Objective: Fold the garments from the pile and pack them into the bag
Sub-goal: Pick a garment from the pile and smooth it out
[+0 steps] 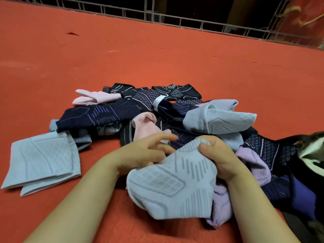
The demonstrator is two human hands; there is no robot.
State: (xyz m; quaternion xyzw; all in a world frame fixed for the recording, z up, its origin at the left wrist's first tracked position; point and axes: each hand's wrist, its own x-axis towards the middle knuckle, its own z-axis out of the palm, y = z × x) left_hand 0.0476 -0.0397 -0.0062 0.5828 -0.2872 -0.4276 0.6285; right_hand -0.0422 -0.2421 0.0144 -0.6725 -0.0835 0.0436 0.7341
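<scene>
Light-blue garment [172, 186] | pinched by right hand [217, 158] | left hand [145, 153] relaxed beside it

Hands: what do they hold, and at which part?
Right hand pinches the light blue garment at its top edge. Left hand holds nothing clearly.

A red-orange carpet [157, 55] is spreading out under me and running up to a metal railing [175, 18] that is lining its far edge. Beyond the railing everything is lying in darkness. A red patterned hanging [308, 13] is showing at the far right corner.
</scene>
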